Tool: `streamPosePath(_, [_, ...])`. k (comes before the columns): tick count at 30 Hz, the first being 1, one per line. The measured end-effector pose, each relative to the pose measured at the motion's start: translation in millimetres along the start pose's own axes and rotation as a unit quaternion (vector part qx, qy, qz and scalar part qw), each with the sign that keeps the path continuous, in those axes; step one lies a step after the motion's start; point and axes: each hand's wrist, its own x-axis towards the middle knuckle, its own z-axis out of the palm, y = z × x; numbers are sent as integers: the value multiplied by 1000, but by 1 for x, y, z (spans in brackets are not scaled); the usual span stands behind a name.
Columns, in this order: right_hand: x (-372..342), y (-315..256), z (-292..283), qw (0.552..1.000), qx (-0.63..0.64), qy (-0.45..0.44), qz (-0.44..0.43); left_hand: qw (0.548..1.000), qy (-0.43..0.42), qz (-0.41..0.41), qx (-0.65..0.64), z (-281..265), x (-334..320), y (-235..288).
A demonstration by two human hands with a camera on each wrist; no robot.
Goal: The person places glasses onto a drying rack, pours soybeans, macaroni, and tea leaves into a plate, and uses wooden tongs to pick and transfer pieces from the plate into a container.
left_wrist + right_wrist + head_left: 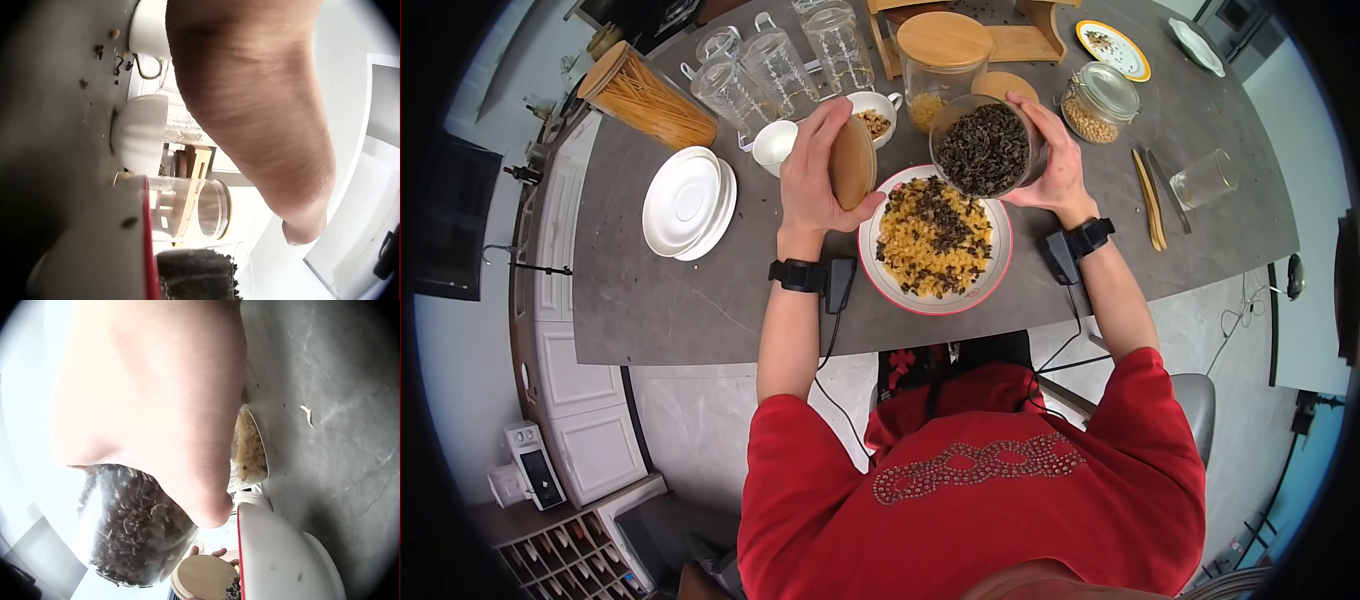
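Left hand (812,180) gripping wooden lid (853,163), right hand (1055,165) curling round glass jar (1030,150) of dark dried pieces (982,148), tilting above bowl (937,306).

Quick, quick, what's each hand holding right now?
Left hand: closed on a round wooden lid.
Right hand: closed on a glass jar of dark bits.

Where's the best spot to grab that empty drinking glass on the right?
Probably mid-wall, coming from its right: the drinking glass looks upright and handleless, and a slim dark utensil lies close on its left.
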Motion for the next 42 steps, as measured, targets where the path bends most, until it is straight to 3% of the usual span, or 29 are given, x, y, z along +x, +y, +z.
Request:
streamPosePath(6, [7,-7,-6,999,-19,-26,-10,997,-37,41,-52,4,24,15])
streamPosePath(13, [10,-3,-1,995,-66,-19,-71,982,-168,15,-81,9,47,48])
streamPosePath(16, [14,-5,3,996,-51,4,-76,979,-188,31,-72,24,51,51])
streamPosePath(30, [12,-2,1,997,-41,18,-67,972,-224,30,-64,47,56,70])
streamPosePath(36, [11,-1,0,998,-30,2,-52,969,-198,47,-139,53,53,53])
streamPosePath(38, [10,2,2,998,-24,-5,-51,944,-184,12,-272,53,54,53])
streamPosePath(41, [5,2,4,1000,27,11,-13,936,-176,6,-306,45,54,57])
streamPosePath(42, [2,1,1,999,34,17,37,937,-173,2,-304,39,55,54])
